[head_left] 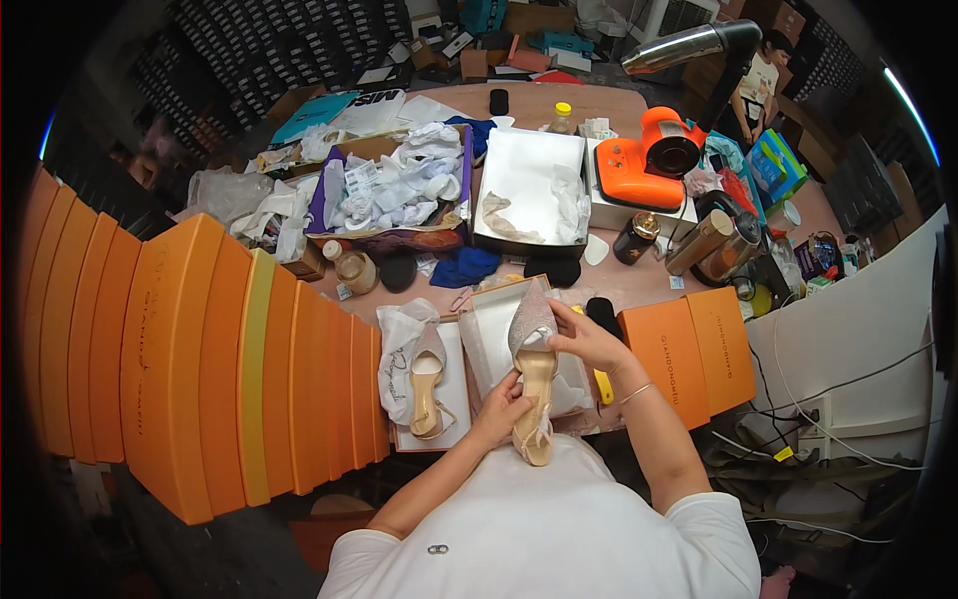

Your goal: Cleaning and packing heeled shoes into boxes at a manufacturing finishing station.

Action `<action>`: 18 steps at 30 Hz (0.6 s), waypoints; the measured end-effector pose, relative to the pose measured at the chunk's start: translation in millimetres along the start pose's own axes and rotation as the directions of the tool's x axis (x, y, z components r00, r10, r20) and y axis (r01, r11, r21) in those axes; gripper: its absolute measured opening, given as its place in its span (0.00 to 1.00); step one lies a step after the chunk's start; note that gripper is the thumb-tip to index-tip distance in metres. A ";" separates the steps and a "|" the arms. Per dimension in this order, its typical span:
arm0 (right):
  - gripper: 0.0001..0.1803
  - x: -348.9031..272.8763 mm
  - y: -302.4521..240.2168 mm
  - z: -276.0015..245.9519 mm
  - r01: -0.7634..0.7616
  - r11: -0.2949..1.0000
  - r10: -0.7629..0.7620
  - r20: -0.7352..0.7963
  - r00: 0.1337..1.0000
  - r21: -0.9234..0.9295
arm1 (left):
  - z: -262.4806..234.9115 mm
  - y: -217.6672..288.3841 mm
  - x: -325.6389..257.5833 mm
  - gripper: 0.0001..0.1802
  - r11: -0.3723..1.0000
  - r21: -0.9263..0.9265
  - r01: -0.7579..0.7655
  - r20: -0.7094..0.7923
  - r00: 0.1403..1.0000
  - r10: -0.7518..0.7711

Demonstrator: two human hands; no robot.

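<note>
Row of orange boxes (200,359): stood on edge side by side, filling the left of the view, one yellow-green box among them.

Second shoe (427,384): pale slingback with glittery pointed toe, lying sole-down on white paper in an open box (454,414), just right of the orange row; a white cloth bag (397,349) sits against its left side.

Left hand (502,409): fingers closed around the heel end of the held shoe, gripping it from the left.

Held shoe (535,374): matching glittery pointed slingback, raised over the open box and close to the person's chest, toe pointing away, tan insole facing up, straps hanging at the near end.

Right hand (589,339): closed on the toe part of the held shoe from the right, thumb on the glittery upper; a thin bracelet at the wrist. The two hands are a little apart, one at each end of the shoe.

Orange box lid pair (694,359): flat on the surface (639,275), just right of the right forearm.

Far side of surface: box of crumpled white paper (399,190), open white-lined box (529,190), orange machine (649,160).
</note>
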State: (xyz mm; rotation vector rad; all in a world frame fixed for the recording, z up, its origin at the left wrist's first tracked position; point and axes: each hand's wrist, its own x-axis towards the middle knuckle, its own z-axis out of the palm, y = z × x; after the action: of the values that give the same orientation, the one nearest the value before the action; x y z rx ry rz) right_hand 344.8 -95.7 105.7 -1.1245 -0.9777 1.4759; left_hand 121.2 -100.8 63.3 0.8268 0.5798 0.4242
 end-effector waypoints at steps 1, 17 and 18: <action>0.42 -0.9 -19.7 -3.1 -0.143 0.989 0.143 -0.005 0.990 0.044 | 1.2 3.3 0.8 0.35 1.000 0.017 0.009 0.020 1.000 -0.009; 0.39 66.4 36.7 0.5 0.103 0.433 -0.024 0.103 0.994 -0.895 | -19.1 -15.7 32.8 0.27 0.784 0.620 0.023 -0.075 0.997 0.030; 0.40 76.7 38.4 -2.4 0.167 0.300 0.086 0.201 0.976 -0.939 | -25.3 -7.0 32.2 0.26 0.575 0.818 0.029 -0.070 0.996 0.050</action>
State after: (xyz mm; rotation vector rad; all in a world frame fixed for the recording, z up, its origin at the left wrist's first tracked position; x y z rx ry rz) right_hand 332.8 -27.0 55.9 -1.7501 -2.2172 0.8463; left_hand 130.9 -72.8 34.1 1.7306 0.8740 0.1730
